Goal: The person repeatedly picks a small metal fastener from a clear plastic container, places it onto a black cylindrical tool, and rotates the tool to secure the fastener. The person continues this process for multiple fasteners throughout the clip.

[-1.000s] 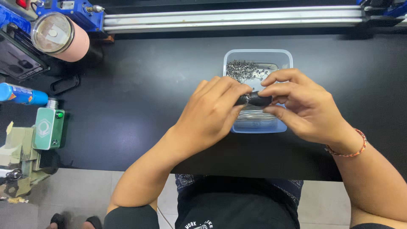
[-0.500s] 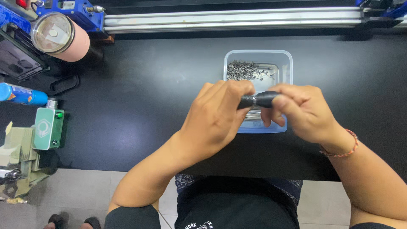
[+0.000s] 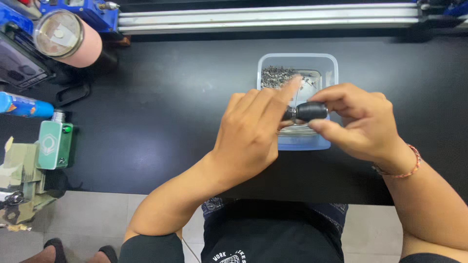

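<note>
Many small metal parts point(image 3: 279, 76) fill the clear plastic tub point(image 3: 331, 65).

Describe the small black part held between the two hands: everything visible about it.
The black cylindrical part is short and stubby, matte, plastic or rubber by its look, with a thin metal tip at its left end. It lies level, lengthwise left to right, held above the clear plastic tub of small metal pieces. The right hand pinches its body between thumb and fingers; the left hand meets its metal end, fingers partly hiding it.
</note>
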